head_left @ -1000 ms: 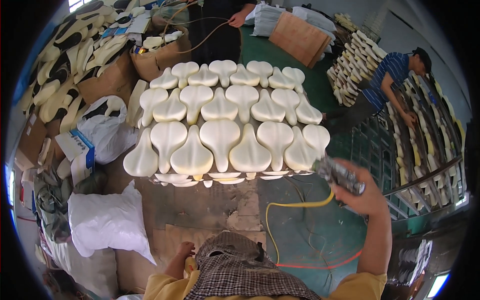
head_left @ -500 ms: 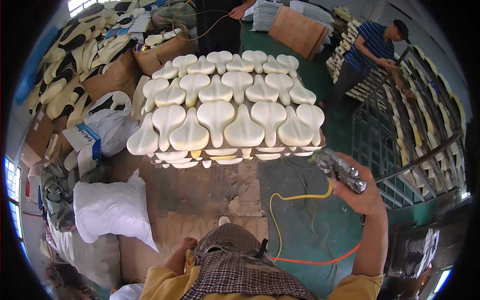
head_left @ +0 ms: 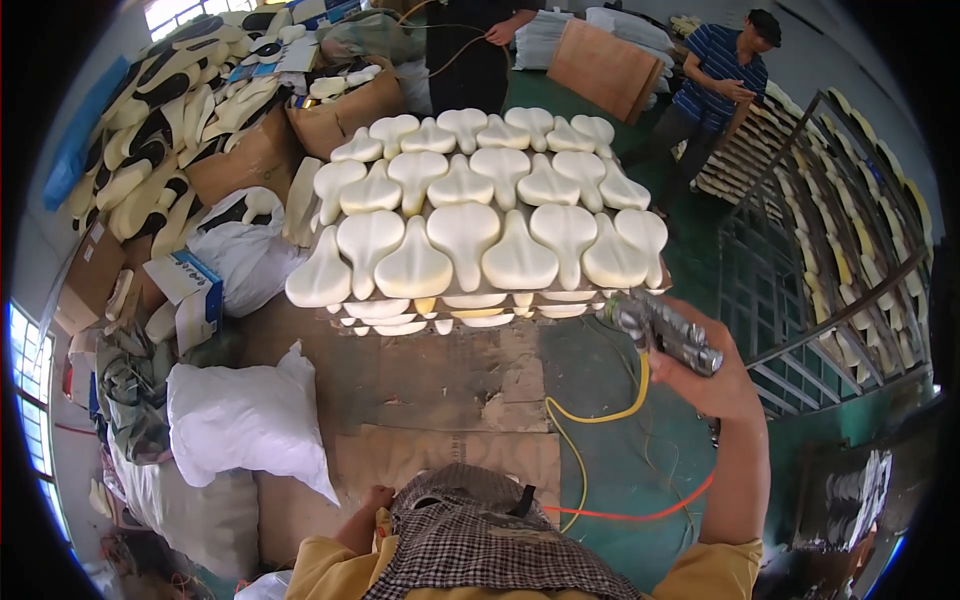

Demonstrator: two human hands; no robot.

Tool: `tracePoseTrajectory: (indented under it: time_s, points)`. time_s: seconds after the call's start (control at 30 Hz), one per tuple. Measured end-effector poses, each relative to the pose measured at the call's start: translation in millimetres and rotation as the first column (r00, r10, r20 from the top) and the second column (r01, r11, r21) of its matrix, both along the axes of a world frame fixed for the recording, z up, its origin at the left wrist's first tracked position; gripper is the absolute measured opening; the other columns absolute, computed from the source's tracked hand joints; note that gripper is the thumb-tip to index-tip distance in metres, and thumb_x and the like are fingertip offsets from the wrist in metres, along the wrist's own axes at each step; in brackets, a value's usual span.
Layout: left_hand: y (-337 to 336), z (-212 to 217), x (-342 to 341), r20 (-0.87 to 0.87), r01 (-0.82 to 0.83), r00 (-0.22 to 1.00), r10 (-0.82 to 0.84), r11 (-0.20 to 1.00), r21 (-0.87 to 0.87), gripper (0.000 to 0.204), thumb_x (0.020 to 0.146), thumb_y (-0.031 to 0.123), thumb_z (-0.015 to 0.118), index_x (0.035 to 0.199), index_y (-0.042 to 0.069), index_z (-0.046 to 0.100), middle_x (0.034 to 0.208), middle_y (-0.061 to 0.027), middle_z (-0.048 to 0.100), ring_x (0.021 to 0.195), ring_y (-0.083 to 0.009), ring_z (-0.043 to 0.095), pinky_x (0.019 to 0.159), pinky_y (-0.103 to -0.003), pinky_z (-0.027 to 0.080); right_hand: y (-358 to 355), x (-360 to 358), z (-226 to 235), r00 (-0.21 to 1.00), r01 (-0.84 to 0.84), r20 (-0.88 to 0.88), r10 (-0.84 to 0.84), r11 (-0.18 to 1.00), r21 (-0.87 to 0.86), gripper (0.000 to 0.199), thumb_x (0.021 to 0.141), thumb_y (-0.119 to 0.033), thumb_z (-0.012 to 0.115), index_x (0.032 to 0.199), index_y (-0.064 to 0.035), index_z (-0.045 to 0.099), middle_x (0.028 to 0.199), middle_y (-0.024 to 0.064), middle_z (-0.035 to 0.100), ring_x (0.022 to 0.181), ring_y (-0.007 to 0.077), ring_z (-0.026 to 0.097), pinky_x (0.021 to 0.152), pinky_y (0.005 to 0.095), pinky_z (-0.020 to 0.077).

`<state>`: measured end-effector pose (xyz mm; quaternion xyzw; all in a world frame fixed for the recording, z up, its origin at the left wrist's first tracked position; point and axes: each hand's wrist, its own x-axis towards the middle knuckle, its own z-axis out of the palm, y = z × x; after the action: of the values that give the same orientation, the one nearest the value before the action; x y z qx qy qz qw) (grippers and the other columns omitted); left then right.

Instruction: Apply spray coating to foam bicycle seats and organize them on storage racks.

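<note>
A crowded workroom with a green floor (head_left: pixel 590 475), partly covered by flattened cardboard (head_left: pixel 455 450), is seen from the wearer's head, looking down. A metal spray gun (head_left: pixel 665 335) is in the person's right hand (head_left: pixel 712 378), near the front right corner of a broad display of pale bicycle seats (head_left: pixel 464 240). The right fingers are wrapped around the gun, and its front end points forward and to the left, toward the seats. The right forearm comes up from the lower right, nearly upright, the wrist bending inward to the left.

The left hand (head_left: pixel 378 497) hangs low beside the checked apron (head_left: pixel 490 535), arm bent close to the body; it is too small to tell whether its fingers are open or closed.

The seats lie in three rows, wide and narrow ends alternating, with more tiers showing beneath the front edge. A yellow hose (head_left: pixel 600 417) loops up to just below the gun; a red hose (head_left: pixel 640 516) runs across to the right forearm.

Left of the person, a stuffed white bag (head_left: pixel 250 425) lies on the floor, and seats are heaped (head_left: pixel 165 135) behind it. At upper right, a person in a striped shirt (head_left: pixel 712 95) stands near a metal rack (head_left: pixel 835 300) of seats. At the top, a person in dark clothes (head_left: pixel 468 65) holds a thin cord.
</note>
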<state>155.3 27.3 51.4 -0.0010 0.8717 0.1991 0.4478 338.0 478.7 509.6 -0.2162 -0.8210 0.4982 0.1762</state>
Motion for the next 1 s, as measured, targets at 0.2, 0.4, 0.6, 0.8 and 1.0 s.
tracePoseTrajectory:
  time_s: [0.2,0.4,0.6,0.8,1.0]
  points:
    - [-68,-8,-22,0.166,-0.292,0.947,0.273,0.951,0.102,0.033,0.078,0.029,0.060,0.088,-0.001,0.068,0.090,-0.0149,0.068,0.079,-0.0189,0.065,0.069,-0.037,0.052,-31,-41,11,1.000,0.030,0.004,-0.030,0.996,-0.081,0.053,0.076,-0.003,0.063,0.126,0.0025,0.048,0.084,0.0032,0.059,0.067,0.0080,0.054,0.060,0.0240,0.0474]
    - [-125,-62,-46,0.072,-0.006,0.997,-0.010,0.975,0.224,0.035,0.080,0.026,0.057,0.101,-0.002,0.063,0.090,-0.0143,0.067,0.076,-0.0254,0.064,0.061,-0.036,0.053,-57,-60,13,0.992,0.029,0.121,-0.043,0.993,0.112,0.049,0.074,-0.006,0.065,0.122,0.0003,0.053,0.088,0.0041,0.062,0.083,0.0087,0.054,0.077,0.0247,0.0447]
    - [-161,-72,-75,0.135,-0.073,0.990,0.033,0.950,0.304,0.036,0.080,0.023,0.056,0.107,-0.002,0.059,0.088,-0.0139,0.065,0.065,-0.0256,0.064,0.052,-0.036,0.050,-86,-91,15,0.991,0.069,0.114,-0.070,0.998,0.009,0.052,0.076,-0.003,0.064,0.126,0.0000,0.050,0.088,0.0015,0.061,0.074,0.0058,0.052,0.067,0.0211,0.0451]
    - [-134,-26,-91,0.350,-0.547,0.816,0.461,0.811,0.209,0.036,0.081,0.023,0.055,0.108,-0.001,0.058,0.086,-0.0122,0.065,0.057,-0.0228,0.063,0.045,-0.032,0.047,-114,-141,10,0.998,-0.008,0.062,0.010,0.999,-0.037,0.049,0.078,0.000,0.063,0.125,0.0015,0.050,0.085,0.0018,0.060,0.067,0.0056,0.052,0.061,0.0220,0.0460]
    - [-144,0,-102,0.324,-0.531,0.828,0.459,0.826,0.188,0.036,0.081,0.024,0.057,0.107,0.000,0.059,0.085,-0.0121,0.064,0.056,-0.0216,0.062,0.047,-0.031,0.048,-140,-146,12,0.989,-0.010,0.145,0.015,0.999,-0.037,0.049,0.077,-0.001,0.061,0.125,0.0011,0.050,0.082,0.0020,0.059,0.064,0.0070,0.053,0.060,0.0225,0.0463]
